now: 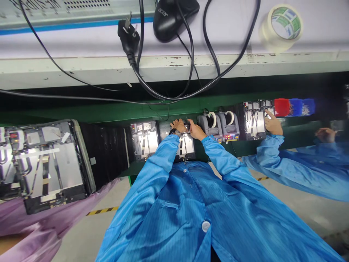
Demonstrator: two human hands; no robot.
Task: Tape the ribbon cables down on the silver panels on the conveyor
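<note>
Both my arms, in blue coat sleeves, reach forward to an open device chassis (186, 145) lying on the green conveyor belt (109, 111). My left hand (178, 126) rests on the chassis's far edge with fingers curled down; a watch sits on its wrist. My right hand (195, 129) is just beside it at the same edge, fingers pinched together on something too small to make out. A second chassis (144, 140) lies directly to the left.
Two tape dispensers (218, 125) stand right of my hands. A co-worker's hand (272, 123) touches another chassis (255, 120) near red and blue bins (293, 106). A large chassis (45, 160) lies far left. Overhead shelf holds cables, a mouse (171, 16) and a tape roll (283, 25).
</note>
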